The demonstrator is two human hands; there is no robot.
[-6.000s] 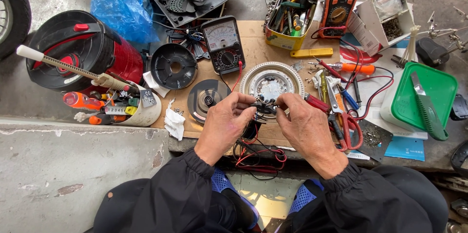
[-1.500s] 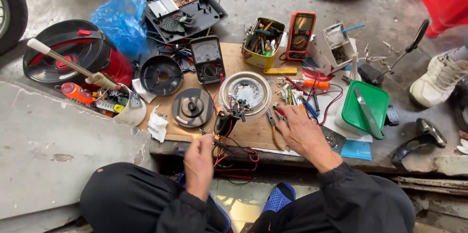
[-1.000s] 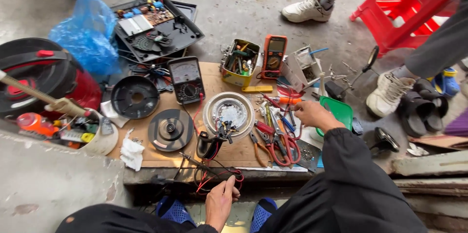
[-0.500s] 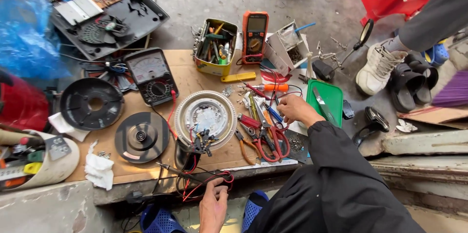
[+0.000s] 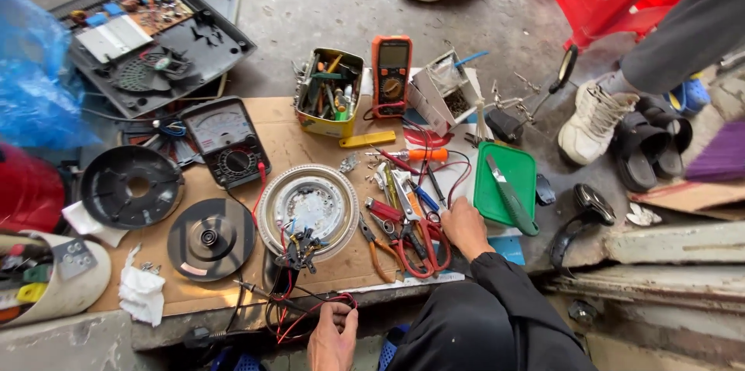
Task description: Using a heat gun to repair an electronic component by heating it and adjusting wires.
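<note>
Cardboard-covered board [image 5: 310, 134] with tools [image 5: 403, 220], heating plate [image 5: 309, 204]

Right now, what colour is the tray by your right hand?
Green tray, seen from the head camera.

Black long sleeve [image 5: 508, 286] — smooth, slightly shiny fabric — with dark trousers [image 5: 458, 332]; both hands bare.

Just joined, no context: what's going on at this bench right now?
A person sits at a cardboard-covered work board crowded with parts and tools. Their right hand rests among the pile of pliers and cutters. The left hand is low at the board's front edge, touching the red and black wires that run up to a round metal plate. An analogue meter lies nearby, untouched.
</note>
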